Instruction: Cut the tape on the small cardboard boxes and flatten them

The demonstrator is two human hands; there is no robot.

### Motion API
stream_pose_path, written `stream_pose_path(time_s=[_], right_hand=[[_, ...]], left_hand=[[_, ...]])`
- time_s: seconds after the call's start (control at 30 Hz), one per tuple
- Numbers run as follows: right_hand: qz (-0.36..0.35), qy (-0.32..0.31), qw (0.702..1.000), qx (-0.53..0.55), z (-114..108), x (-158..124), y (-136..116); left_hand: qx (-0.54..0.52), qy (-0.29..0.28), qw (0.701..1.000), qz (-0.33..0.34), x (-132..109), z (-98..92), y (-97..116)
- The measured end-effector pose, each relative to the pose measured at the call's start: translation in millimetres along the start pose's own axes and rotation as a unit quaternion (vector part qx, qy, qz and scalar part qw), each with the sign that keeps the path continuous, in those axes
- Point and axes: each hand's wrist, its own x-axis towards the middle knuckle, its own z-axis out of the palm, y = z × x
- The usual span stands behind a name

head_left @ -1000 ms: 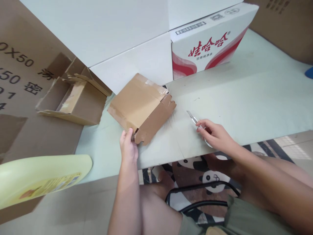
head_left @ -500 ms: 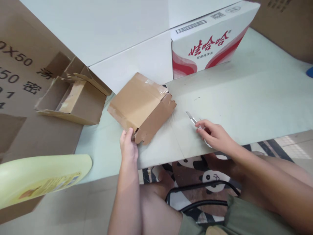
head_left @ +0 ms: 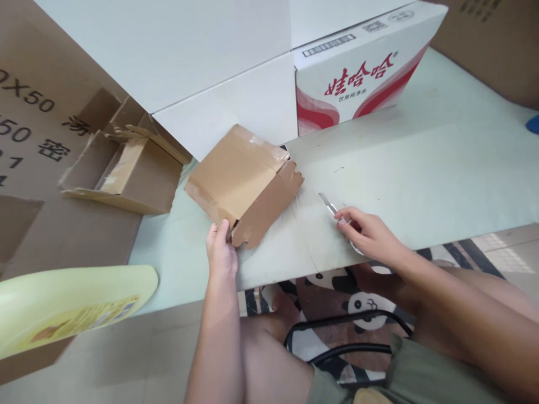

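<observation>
Left hand (head_left: 222,249): fingers closed on the brown carton's (head_left: 233,174) near corner, thumb on top, the others partly hidden.
Right hand (head_left: 370,235): fingers curled around the utility knife (head_left: 327,205), blade pointing far and left.
Carton: sat at the table (head_left: 421,163), left of the knife, before the white boxes (head_left: 236,101).
Change: within 1 second, the knife edged slightly left; the carton stayed put.
Meaning: blade and carton remained apart, so no cut was under way.

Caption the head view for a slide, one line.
Left hand grips a brown cardboard box by its corner; right hand holds a knife, blade out, over a pale green tabletop.
</observation>
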Motion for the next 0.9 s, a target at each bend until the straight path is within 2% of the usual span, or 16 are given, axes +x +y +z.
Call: stream_pose_path(time_s=[0.47,0.9], right_hand=[[0.007,0.000,1.000,-0.009,3.1,-0.4,-1.7],[-0.030,0.013,0.986,-0.163,25.9,-4.3,4.0]], left_hand=[[-0.004,0.005,1.000,0.004,0.7,1.3,0.4],[-0.021,0.009,1.000,0.001,0.0,2.3,2.1]])
